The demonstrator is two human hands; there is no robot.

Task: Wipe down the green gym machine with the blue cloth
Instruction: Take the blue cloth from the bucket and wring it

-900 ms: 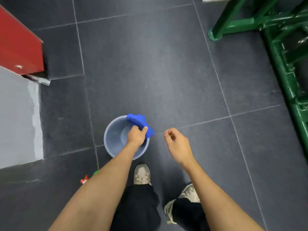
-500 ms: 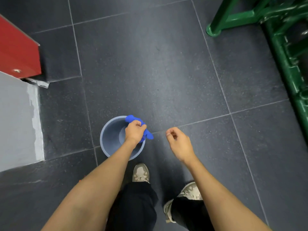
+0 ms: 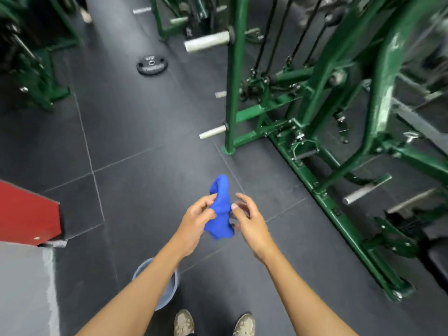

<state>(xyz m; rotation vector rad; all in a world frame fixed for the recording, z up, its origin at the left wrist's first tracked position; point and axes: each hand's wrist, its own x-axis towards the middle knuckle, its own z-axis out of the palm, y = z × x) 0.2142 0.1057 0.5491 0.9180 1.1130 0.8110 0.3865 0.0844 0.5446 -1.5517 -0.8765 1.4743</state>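
1. progress: the wiping proper has not begun. the blue cloth [image 3: 219, 207] is bunched and twisted, held up in the air in front of the person, near the green gym machine [image 3: 315, 112] but well apart from its frame. no part of the cloth touches any bar.
2. what is left, as i judge it: nearly all of it. the cloth needs opening out, then carrying to the machine's uprights, cross-bars and base rail.
3. left hand [image 3: 196, 221]: narrow, with fingers and thumb curled onto the cloth's left side, gripping it around the middle.
4. right hand [image 3: 249, 219]: half open, fingers spread and loosely bent. its thumb tip touches the cloth's right edge. i cannot tell whether it has a real hold on the cloth or is just meeting it.
5. a grey-blue bucket [image 3: 171, 291] sits on the floor farther from the machine than the hands, partly hidden under the left forearm.
6. a black weight plate [image 3: 152, 65] lies on the floor left of the machine's front post.
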